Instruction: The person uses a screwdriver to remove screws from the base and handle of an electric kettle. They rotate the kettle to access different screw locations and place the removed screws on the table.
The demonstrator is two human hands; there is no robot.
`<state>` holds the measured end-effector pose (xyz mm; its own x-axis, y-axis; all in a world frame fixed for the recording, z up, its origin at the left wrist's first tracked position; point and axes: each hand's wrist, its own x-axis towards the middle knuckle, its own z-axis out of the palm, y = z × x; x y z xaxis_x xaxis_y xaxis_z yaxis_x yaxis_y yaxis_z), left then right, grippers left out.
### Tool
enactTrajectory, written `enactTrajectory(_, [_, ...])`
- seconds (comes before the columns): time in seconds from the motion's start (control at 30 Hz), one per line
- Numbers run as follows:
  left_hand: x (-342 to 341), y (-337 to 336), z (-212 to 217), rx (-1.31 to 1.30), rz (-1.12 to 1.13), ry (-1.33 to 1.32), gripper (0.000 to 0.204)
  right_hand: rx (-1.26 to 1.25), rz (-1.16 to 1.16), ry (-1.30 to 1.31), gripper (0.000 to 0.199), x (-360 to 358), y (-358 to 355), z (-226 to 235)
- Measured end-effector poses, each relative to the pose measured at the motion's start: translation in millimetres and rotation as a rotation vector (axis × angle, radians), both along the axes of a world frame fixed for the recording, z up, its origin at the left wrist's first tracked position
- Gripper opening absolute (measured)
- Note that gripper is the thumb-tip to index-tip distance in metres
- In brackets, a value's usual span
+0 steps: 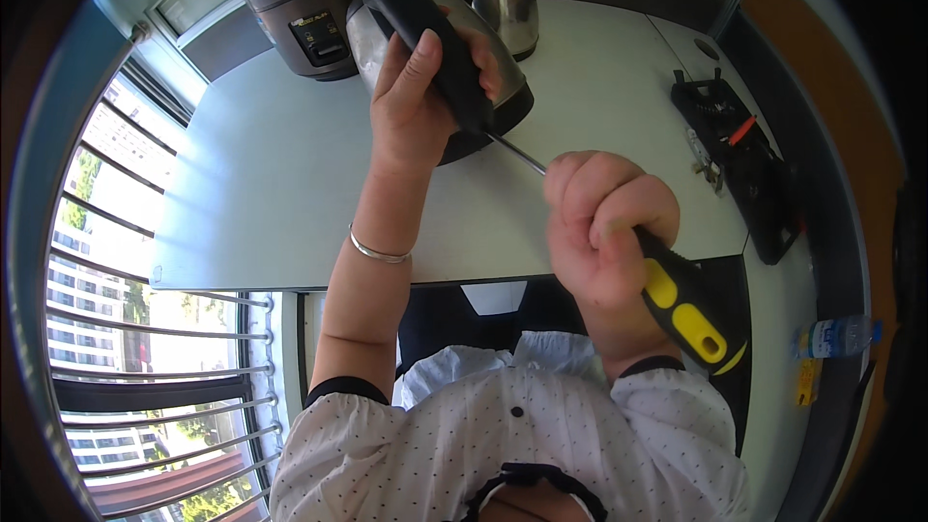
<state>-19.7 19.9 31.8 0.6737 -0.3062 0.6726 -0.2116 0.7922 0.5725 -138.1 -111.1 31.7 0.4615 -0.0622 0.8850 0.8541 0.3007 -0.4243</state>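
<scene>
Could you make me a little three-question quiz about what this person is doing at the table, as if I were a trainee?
1. True or false: the left hand grips the black handle of the tilted kettle.
2. What does the right hand hold? A) a spoon B) a screwdriver C) a bottle
3. Fill in: the screwdriver's tip points at the kettle's ____.

Key: 1 true. 2 B, with a yellow and black handle. 3 base. A second kettle and a rice cooker stand behind on the table.
</scene>
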Motion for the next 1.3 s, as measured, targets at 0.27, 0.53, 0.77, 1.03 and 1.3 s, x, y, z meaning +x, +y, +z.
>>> enactTrajectory(0.27, [0.4,-1.1,-1.1,-0.010,-0.027,-0.003,0.029,-0.022,-0.006,-0.172,0.022,12.2,-0.5,-6.2])
enactTrajectory(0.53, [-0.5,-3.0,-2.3,-0.001,-0.042,-0.027,0.028,-0.065,-0.151,-0.112,0.023,5.8,7.0,1.8])
enactTrajectory(0.77, [-2.2,-2.2,-1.9,-0.024,-0.058,-0.001,0.029,-0.379,-0.164,-0.249,0.024,7.3,9.6,14.4])
enactTrajectory(1.03, [-6.8,0.0,-0.1,-0.025,-0.033,0.066,0.030,-0.247,-0.143,0.056,0.056,7.0,4.8,15.7])
enactTrajectory(1.3, [-1.9,-0.7,-3.7,-0.035,-0.060,0.015,0.031,-0.169,-0.355,0.292,0.035,-16.4,1.6,13.6])
